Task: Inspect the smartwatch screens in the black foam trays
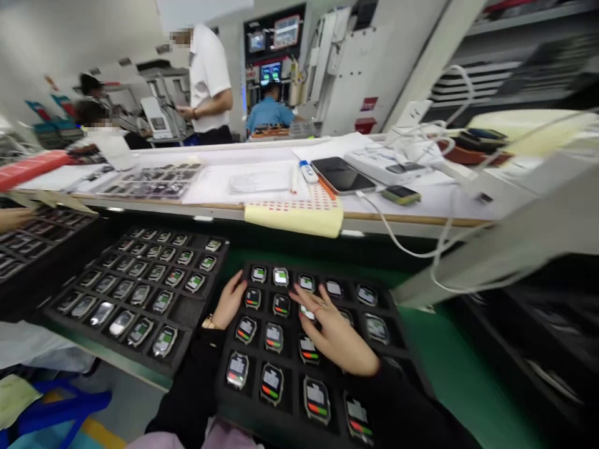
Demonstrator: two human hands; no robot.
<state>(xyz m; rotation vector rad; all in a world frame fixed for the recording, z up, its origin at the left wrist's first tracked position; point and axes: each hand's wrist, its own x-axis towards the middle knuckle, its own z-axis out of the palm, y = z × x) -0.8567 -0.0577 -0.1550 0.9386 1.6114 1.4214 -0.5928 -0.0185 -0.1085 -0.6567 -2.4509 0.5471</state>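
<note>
A black foam tray (290, 408) holds rows of square watch faces, many with lit screens showing green, red or orange marks. My left hand (229, 302) rests at its left edge near the upper corner, fingers extended and holding nothing. Over the middle of the same tray, my right hand (334, 330) is spread, its fingertips on or just above a watch face (307, 312) in the second row. The hand and sleeve hide some watches on the right. A second black tray (187, 312) with more watch faces lies to the left, several of its right-hand slots without a watch.
A shelf (210, 149) behind the trays bears papers, a black phone (344, 174), a marker and white cables (412, 249). A slanted grey post (524, 218) stands at the right. Another person's hand (16, 218) is at the far left. People are in the background.
</note>
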